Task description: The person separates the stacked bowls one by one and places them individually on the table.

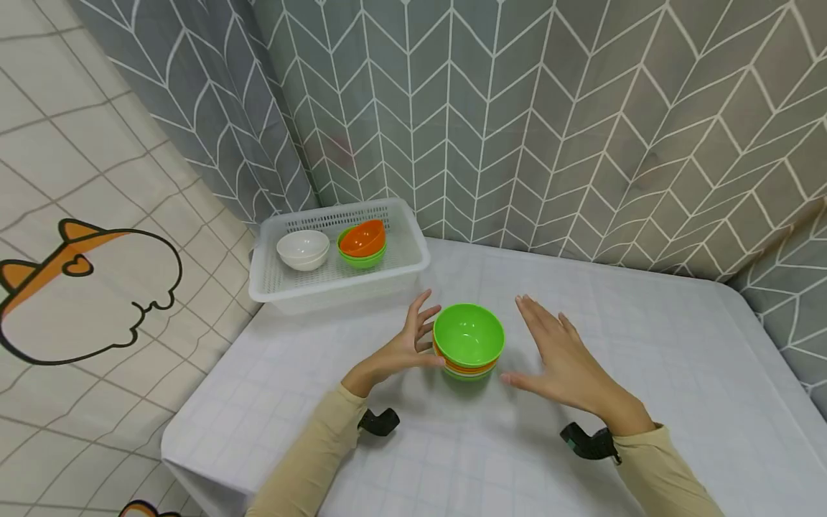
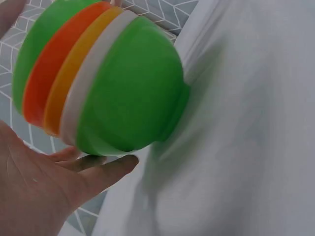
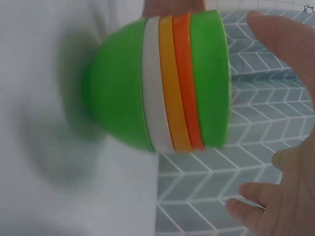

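Note:
A stack of several nested bowls (image 1: 469,336) stands upright on the white-covered table. From the top its bowls are green (image 3: 209,81), red-orange, yellow-orange, white and green (image 2: 133,88). My left hand (image 1: 405,350) is at the stack's left side with thumb and fingers spread; whether it touches the bowls I cannot tell. On the other side, my right hand (image 1: 568,362) is held apart from the stack, fingers extended and thumb pointing toward it. Nothing is in the right hand.
A white plastic basket (image 1: 342,291) stands at the table's back left. Inside it are white bowls (image 1: 304,248) on the left, and an orange bowl (image 1: 364,238) tilted in green ones (image 1: 363,263). Patterned grey curtains (image 1: 491,129) hang behind the table.

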Demonstrator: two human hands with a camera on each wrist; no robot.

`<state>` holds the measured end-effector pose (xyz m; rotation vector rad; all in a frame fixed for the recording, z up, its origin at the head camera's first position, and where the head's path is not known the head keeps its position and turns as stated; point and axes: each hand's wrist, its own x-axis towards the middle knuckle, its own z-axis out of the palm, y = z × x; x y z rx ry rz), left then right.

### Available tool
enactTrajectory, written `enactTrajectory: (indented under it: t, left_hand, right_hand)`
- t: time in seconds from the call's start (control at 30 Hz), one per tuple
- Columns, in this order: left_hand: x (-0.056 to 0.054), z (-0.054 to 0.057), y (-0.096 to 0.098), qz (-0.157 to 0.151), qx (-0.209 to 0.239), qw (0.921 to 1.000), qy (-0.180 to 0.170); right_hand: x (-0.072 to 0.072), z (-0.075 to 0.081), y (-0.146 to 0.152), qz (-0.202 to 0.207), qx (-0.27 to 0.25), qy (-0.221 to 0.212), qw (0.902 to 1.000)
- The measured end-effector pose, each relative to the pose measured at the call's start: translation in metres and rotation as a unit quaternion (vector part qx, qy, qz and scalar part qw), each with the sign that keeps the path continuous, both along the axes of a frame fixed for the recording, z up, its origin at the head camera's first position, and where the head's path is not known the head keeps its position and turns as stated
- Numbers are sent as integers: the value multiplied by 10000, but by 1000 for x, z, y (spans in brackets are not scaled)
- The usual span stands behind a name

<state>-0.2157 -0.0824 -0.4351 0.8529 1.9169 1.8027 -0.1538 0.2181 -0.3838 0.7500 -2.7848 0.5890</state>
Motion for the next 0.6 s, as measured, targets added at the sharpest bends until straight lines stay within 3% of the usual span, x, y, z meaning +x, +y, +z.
enactTrajectory:
  t: [0.1,0.23,0.43,0.6]
  left_hand:
    - [0,-7,5,-12,-117,9995,-289]
    - [1,-13,11,-48,-279,9992,-267]
    - [1,-17,14,98,-339,9991,-245]
    - [2,-18,12,106,-314,9991,-259]
  right_hand:
    - [-12,-1,-14,198,-308,-441,9984]
    - [-23,-6,-27,296,-685,-889,9932]
    - [-31,-12,-38,480,-1324,-1228,9824]
    - [-34,-14,-45,654,-1563,-1385,9758]
